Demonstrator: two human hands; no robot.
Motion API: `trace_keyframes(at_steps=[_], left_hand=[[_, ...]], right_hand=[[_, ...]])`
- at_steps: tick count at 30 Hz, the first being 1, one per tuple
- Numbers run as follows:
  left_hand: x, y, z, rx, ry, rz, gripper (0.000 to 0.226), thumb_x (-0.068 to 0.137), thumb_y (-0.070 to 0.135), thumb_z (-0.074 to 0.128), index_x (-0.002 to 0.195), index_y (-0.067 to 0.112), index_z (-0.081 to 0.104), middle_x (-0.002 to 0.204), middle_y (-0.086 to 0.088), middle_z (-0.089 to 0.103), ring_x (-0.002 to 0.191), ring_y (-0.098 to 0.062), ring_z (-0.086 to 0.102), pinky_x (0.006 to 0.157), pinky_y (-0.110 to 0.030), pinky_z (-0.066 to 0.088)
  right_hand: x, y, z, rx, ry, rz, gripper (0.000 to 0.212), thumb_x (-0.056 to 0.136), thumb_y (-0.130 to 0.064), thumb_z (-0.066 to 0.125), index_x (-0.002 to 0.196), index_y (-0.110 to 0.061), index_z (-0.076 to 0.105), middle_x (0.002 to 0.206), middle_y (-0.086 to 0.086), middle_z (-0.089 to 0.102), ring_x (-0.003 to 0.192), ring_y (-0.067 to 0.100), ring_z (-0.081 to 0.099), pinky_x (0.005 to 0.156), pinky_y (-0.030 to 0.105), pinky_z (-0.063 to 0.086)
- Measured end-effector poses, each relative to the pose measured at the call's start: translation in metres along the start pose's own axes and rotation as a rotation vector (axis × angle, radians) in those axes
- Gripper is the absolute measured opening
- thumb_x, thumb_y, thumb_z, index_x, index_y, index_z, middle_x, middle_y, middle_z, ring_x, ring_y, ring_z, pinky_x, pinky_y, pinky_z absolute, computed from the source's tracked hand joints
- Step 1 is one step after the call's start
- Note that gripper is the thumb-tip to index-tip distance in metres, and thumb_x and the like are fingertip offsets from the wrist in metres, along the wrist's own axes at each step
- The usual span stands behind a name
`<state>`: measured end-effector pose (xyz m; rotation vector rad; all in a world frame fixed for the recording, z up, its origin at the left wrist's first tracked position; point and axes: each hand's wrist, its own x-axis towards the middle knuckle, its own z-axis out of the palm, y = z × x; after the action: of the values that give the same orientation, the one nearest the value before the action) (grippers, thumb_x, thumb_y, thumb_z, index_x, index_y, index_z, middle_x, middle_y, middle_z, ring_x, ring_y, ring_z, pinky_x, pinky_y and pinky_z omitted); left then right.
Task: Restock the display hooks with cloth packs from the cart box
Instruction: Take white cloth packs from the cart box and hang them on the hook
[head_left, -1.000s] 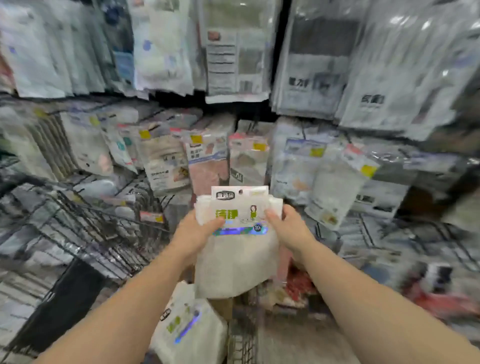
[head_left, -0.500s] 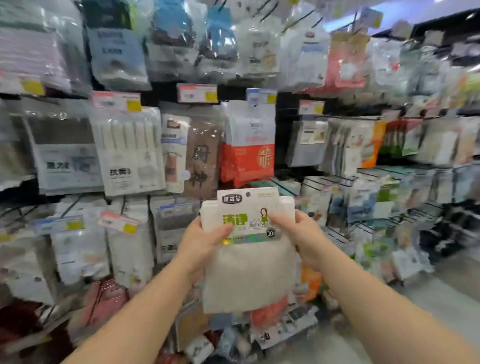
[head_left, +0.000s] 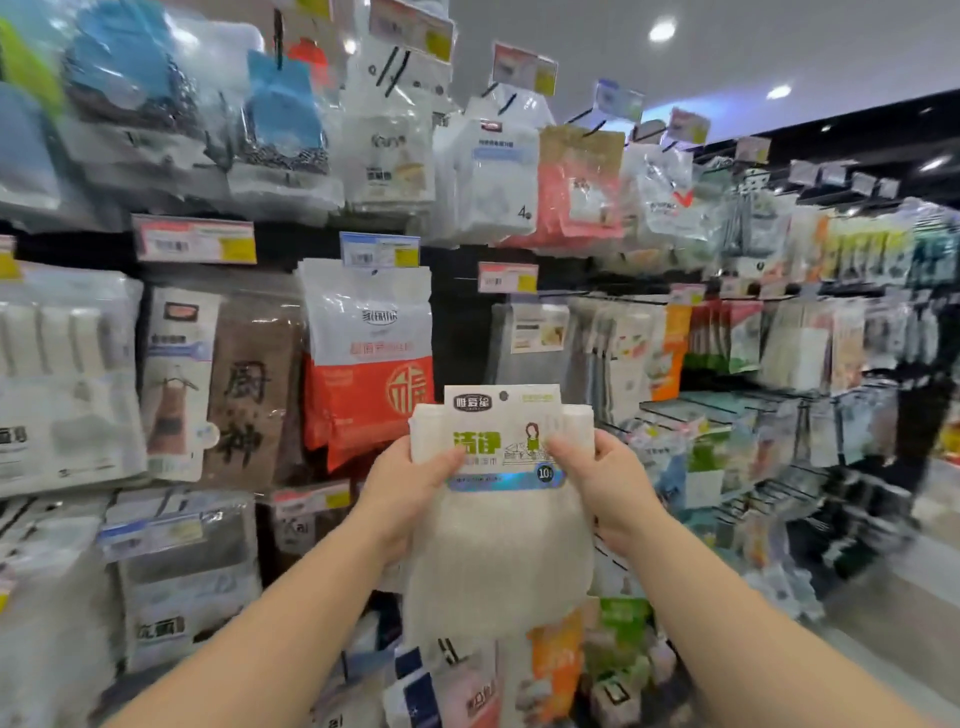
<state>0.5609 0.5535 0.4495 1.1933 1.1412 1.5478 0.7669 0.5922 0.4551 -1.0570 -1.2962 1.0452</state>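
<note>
Both hands hold one cloth pack (head_left: 498, 519) upright in front of the display wall. The left hand (head_left: 402, 488) has its grip clamped on the pack's left edge, thumb lying across the front of the printed card; the right hand (head_left: 608, 483) has its grip clamped on the right edge in the same way, thumb on the card by the small "10" mark. The card header (head_left: 501, 415) with its hang hole stands at the top, and the pale cloth hangs below it between the two wrists. Just behind the pack, to the left, hangs an orange and white bag (head_left: 366, 358), with a brown cloth pack (head_left: 254, 395) beside that. Price tags (head_left: 195, 241) sit on the hook ends above these rows. More packed goods hang along the aisle to the right, blurred
</note>
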Motion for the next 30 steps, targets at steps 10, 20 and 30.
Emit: trace_keyframes(at_steps=[10, 20, 30], left_hand=[[0.136, 0.001, 0.032, 0.055, 0.216, 0.133, 0.007, 0.087, 0.015, 0.065, 0.089, 0.02, 0.07, 0.082, 0.007, 0.075, 0.073, -0.007, 0.071, 0.057, -0.02, 0.052], [0.208, -0.001, 0.059, 0.236, 0.532, 0.217, 0.007, 0.083, 0.033, 0.07, 0.083, 0.028, 0.066, 0.083, 0.014, 0.071, 0.075, 0.002, 0.065, 0.055, -0.016, 0.043], [0.224, 0.013, 0.083, 0.221, 0.712, 0.299, 0.008, 0.082, 0.036, 0.07, 0.086, 0.03, 0.066, 0.077, 0.021, 0.072, 0.068, 0.006, 0.066, 0.054, -0.014, 0.046]], right_hand=[[0.15, 0.003, 0.011, 0.084, -0.048, 0.037, 0.025, 0.081, -0.033, 0.073, 0.1, -0.018, 0.068, 0.095, 0.003, 0.076, 0.092, 0.028, 0.071, 0.086, 0.055, 0.055], [0.248, 0.002, 0.019, 0.162, -0.171, -0.079, 0.021, 0.081, -0.036, 0.072, 0.095, -0.021, 0.072, 0.091, -0.002, 0.077, 0.089, 0.021, 0.073, 0.088, 0.047, 0.055], [0.292, -0.015, 0.016, 0.239, -0.333, -0.209, 0.019, 0.08, -0.039, 0.071, 0.093, -0.025, 0.07, 0.093, -0.005, 0.076, 0.091, 0.018, 0.072, 0.086, 0.047, 0.056]])
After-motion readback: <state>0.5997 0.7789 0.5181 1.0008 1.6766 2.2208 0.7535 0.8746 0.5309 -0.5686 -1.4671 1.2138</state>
